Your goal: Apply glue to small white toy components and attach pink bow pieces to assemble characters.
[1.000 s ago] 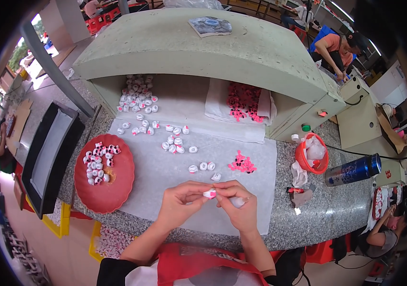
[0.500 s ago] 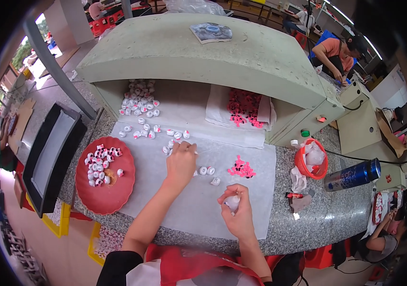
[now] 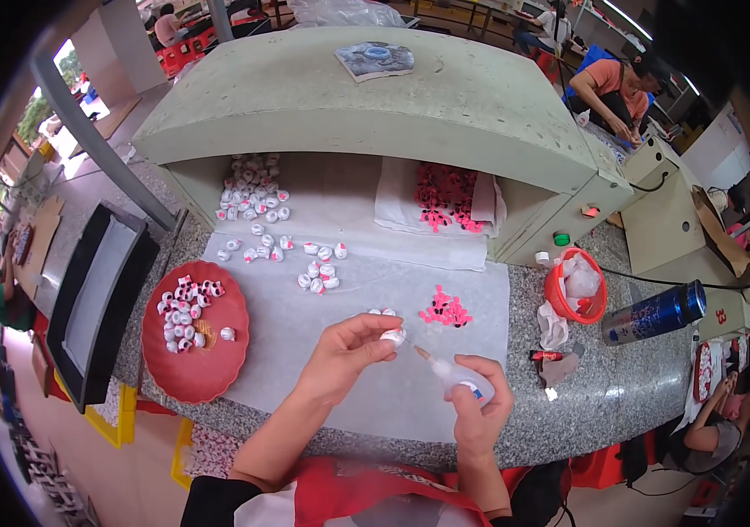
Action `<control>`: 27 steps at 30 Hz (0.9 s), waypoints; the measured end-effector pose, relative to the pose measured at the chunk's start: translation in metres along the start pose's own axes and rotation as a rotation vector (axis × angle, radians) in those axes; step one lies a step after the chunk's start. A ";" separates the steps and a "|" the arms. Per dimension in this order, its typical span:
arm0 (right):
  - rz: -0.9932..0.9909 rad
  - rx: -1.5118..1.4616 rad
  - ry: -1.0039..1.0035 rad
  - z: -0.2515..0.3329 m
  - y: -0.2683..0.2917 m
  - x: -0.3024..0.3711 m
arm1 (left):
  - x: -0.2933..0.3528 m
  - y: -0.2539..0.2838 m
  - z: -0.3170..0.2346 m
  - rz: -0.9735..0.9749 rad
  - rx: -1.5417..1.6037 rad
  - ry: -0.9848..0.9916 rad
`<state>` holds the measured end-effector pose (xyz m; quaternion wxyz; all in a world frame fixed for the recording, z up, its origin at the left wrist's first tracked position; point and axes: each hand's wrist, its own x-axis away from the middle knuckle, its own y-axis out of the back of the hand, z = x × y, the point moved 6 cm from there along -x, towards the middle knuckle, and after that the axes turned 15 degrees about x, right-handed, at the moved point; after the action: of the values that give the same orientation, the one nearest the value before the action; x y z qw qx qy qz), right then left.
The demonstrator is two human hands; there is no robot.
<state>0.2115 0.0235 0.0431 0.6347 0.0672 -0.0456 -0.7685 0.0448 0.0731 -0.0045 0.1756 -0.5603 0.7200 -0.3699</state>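
Between the fingertips of my left hand [image 3: 344, 353] is a small round white piece [image 3: 393, 337]. My right hand [image 3: 484, 400] grips a clear squeeze bottle [image 3: 464, 379] with a thin nozzle, its tip pointing at the white piece and close to it. A couple more white pieces show partly behind my left fingers. Beyond that hand lies a cluster of white pieces [image 3: 318, 277] with pink marks, on white paper [image 3: 366, 408]. To the right is a small heap of flat pink and black pieces [image 3: 446, 307].
On the left stands a red scalloped plate [image 3: 232, 369] of white pieces, beside a black tray [image 3: 85, 325]. A greenish metal hood [image 3: 366, 114] covers more pieces behind. A red basket [image 3: 599, 307] and blue bottle [image 3: 656, 314] stand right. Co-workers sit around.
My left hand has come back from the far cluster toward me, now with a white piece. My right hand has shifted right and turned the squeeze bottle's nozzle toward that piece.
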 end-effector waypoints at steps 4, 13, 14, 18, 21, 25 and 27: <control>-0.089 0.042 0.105 0.003 0.009 0.012 | 0.007 -0.004 0.006 -0.070 0.257 0.155; -0.099 0.283 0.377 0.030 0.004 0.024 | 0.026 -0.027 -0.010 -0.046 -0.363 -0.490; -0.095 0.344 0.412 0.033 0.002 0.025 | 0.028 -0.028 -0.012 -0.040 -0.408 -0.510; -0.141 0.424 0.556 0.044 -0.001 0.024 | 0.031 -0.033 -0.016 -0.048 -0.439 -0.538; -0.122 0.408 0.544 0.041 -0.003 0.024 | 0.032 -0.031 -0.016 -0.092 -0.321 -0.512; -0.124 0.402 0.539 0.038 -0.003 0.022 | 0.031 -0.032 -0.017 -0.085 -0.342 -0.524; -0.129 0.403 0.541 0.037 -0.003 0.023 | 0.032 -0.033 -0.018 -0.074 -0.376 -0.543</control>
<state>0.1983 0.0009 0.0783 0.5479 0.3956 -0.0222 -0.7368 0.0453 0.0460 0.0364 0.2410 -0.6868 0.6818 -0.0738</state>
